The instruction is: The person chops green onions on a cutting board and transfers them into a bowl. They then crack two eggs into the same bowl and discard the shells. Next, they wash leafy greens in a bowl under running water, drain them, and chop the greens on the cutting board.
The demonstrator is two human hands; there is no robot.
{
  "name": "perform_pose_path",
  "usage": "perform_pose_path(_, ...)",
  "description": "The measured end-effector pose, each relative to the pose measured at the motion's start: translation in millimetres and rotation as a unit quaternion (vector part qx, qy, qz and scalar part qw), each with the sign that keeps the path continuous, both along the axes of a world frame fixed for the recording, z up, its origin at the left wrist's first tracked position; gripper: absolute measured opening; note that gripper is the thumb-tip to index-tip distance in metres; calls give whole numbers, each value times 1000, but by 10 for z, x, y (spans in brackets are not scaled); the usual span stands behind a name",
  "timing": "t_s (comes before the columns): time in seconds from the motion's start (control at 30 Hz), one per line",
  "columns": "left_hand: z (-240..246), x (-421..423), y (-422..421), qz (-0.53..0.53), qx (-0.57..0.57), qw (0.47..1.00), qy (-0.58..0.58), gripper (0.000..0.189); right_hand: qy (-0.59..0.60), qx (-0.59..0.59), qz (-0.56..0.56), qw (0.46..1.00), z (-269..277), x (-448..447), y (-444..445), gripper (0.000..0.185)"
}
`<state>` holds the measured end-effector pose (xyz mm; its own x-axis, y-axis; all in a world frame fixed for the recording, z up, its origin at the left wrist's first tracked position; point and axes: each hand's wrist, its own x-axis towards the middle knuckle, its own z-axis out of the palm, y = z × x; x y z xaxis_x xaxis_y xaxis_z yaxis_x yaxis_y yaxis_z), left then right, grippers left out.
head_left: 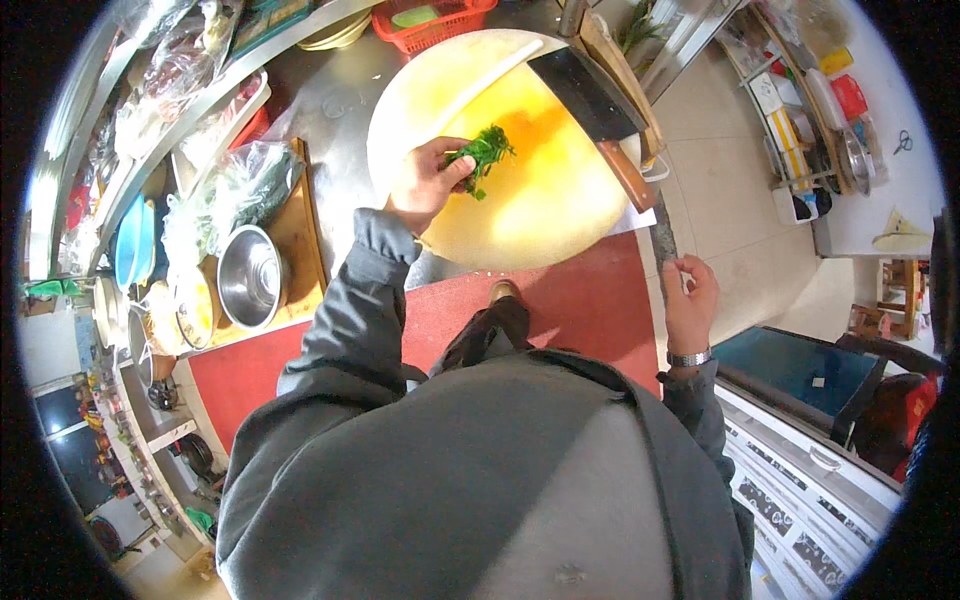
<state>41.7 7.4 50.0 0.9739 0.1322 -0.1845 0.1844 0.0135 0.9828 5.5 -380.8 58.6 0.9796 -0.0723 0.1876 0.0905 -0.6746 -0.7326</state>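
My left hand (435, 178) holds a small bunch of leafy green herbs (490, 154) over the left part of a round, thick cutting board (540, 232). Behind the herbs, a long white strip (491, 81), perhaps a scallion or a tool, lies slanting across the board; its kind is unclear. A cleaver (585, 90) with a dark blade and a wooden handle rests along the board's right edge. Off to the right, beyond the board and beside the counter's edge, my right hand (688, 296) hangs in the air with its fingers curled; no object shows in it.
A steel bowl (251, 277) stands on a wooden board (304, 255) at the left, by bagged vegetables (262, 176). A red plastic basket (435, 37) is behind the cutting board. A metal shelf edge (247, 71) crosses the upper left. A glass-topped cabinet (799, 375) stands at the right.
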Motion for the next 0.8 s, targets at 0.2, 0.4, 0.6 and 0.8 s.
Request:
perform_pose_path(0.2,-6,37,109,-28,278,960,31,19,-5,28,41,999,111,532,383,19)
perform_pose_path(0.4,75,55,-41,154,186,969,-45,18,50,71,77,993,39,1019,404,20)
perform_pose_path(0.6,-438,-49,-111,172,268,947,-37,23,67,135,156,976,39,1413,416,22)
perform_pose_path(0.8,-271,-60,-533,243,451,854,-86,15,79,161,232,956,-152,1890,170,20)
